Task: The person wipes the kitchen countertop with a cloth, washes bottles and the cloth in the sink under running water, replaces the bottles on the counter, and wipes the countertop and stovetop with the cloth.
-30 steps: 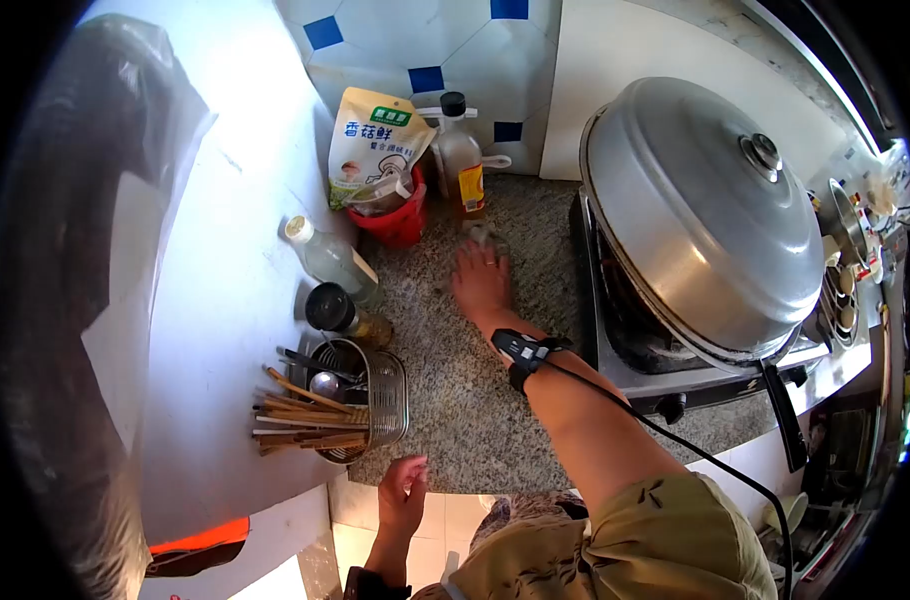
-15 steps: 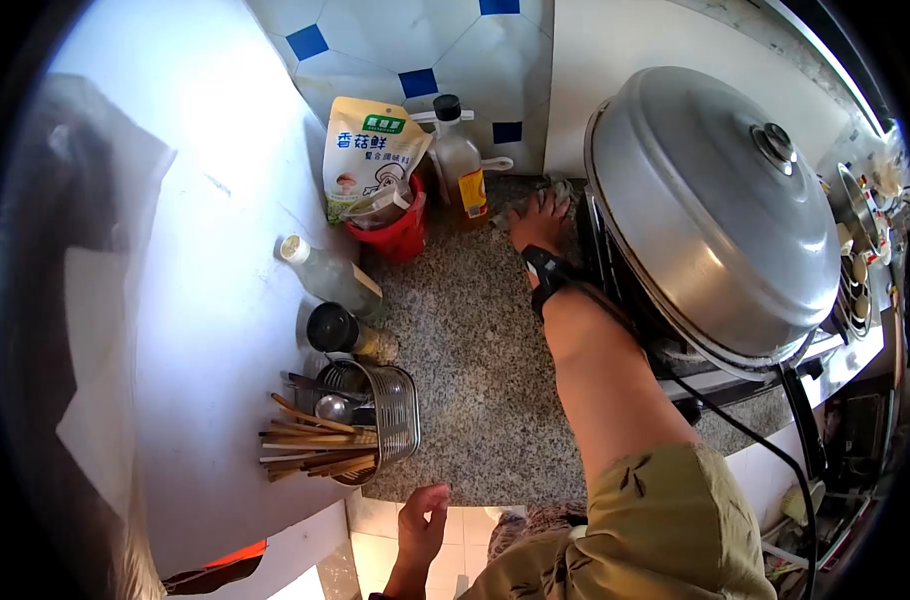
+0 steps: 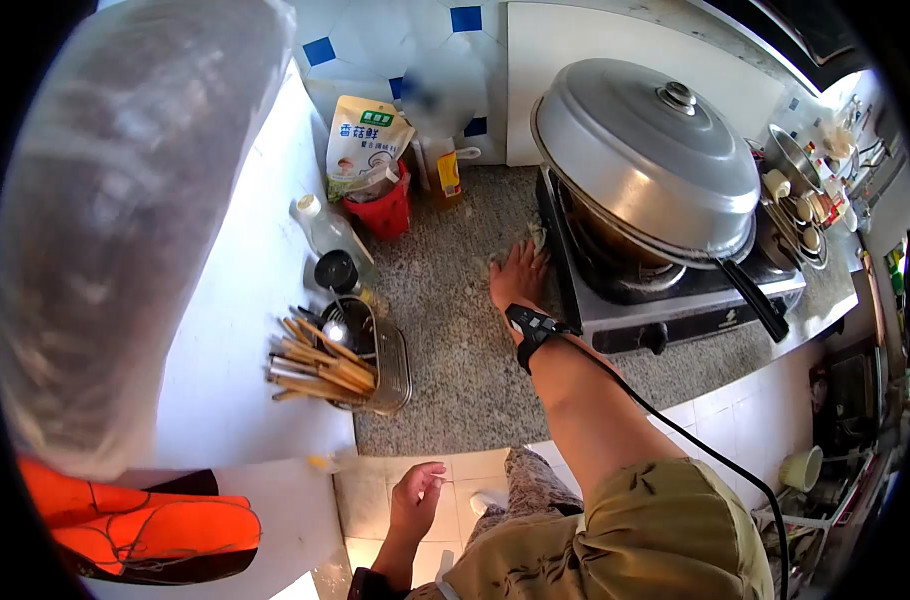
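My right hand [image 3: 520, 276] presses a greyish rag [image 3: 538, 238] against the speckled stone counter [image 3: 465, 330], just left of the gas stove [image 3: 615, 335]. Bits of the rag show around the fingertips; the rest is hidden under the hand. A watch-like black device [image 3: 531, 330] with a cable is strapped to that wrist. My left hand [image 3: 415, 497] hangs in front of the counter's near edge, holding nothing I can see, its fingers loosely bent and the thumb apart.
A large lidded metal pan [image 3: 645, 160] covers a burner, its black handle [image 3: 755, 300] jutting forward. Along the left wall stand a chopstick basket [image 3: 390, 370], a dark-capped jar [image 3: 335, 271], a glass bottle [image 3: 333, 232], a red container [image 3: 383, 208] with a seasoning pouch [image 3: 365, 140], and a yellow-labelled bottle [image 3: 445, 172].
My right hand has drawn the rag back from the rear of the counter, toward me along the stove's side. My left hand stays low near the front edge. The view has shifted.
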Demonstrator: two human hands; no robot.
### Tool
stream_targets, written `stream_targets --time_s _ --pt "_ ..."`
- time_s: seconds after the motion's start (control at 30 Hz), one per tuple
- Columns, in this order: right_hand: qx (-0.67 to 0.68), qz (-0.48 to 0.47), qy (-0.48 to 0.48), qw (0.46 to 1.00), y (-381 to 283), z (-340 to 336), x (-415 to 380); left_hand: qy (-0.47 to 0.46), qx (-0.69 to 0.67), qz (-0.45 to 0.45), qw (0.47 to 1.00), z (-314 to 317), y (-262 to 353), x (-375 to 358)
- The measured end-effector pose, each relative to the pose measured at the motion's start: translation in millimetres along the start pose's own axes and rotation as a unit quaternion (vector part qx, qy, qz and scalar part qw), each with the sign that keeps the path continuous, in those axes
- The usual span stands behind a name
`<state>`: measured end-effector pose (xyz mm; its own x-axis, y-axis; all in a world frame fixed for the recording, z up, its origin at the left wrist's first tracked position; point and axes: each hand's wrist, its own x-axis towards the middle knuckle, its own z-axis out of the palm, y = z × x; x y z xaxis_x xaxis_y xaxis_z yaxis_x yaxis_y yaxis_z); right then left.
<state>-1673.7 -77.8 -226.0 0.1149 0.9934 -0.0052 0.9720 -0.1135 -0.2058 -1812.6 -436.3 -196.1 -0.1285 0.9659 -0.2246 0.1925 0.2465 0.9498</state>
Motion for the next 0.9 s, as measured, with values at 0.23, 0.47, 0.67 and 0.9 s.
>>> stream_targets --time_s 0.23,0.47,0.67,0.9 --pt "-0.041 -0.035 -0.005 0.999 38 3 -110 0.032 -0.038 0.044 0.998 -12 1 -31" --pt "-0.014 -0.169 0.073 0.983 96 8 -230 0.004 -0.032 0.052 0.998 -25 -4 -60" --pt "-0.010 -0.320 0.006 0.947 66 23 -304 0.045 -0.080 0.019 0.996 -34 -25 -97" --pt "0.012 -0.483 -0.019 0.875 -44 68 -334 0.083 -0.101 -0.009 0.991 -44 -35 -129"
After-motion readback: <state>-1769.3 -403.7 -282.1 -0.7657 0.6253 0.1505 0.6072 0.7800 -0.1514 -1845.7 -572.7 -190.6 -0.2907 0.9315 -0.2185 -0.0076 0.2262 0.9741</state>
